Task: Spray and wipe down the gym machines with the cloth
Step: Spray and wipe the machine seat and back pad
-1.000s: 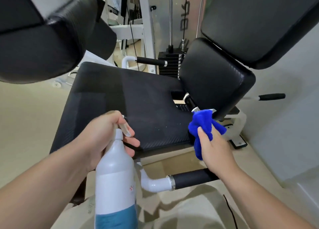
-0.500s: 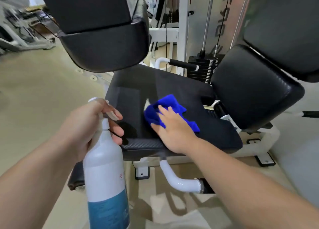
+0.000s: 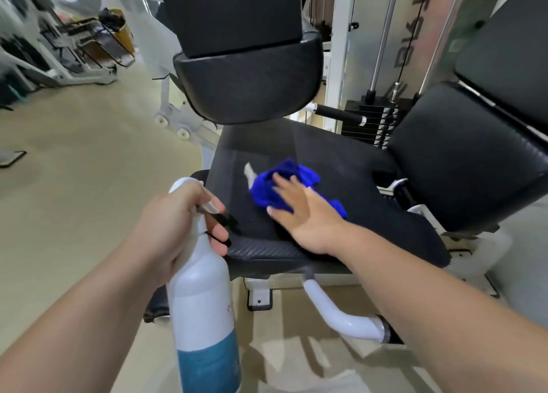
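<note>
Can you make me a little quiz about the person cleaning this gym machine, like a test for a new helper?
1. What does the left hand grip?
A) a dumbbell
B) the spray bottle
C) a water cup
2. True or false: the right hand presses flat on the blue cloth, with its fingers straight.
3. Fill in the gap: the blue cloth lies on the machine's black ____.

Key
1. B
2. True
3. seat pad
</note>
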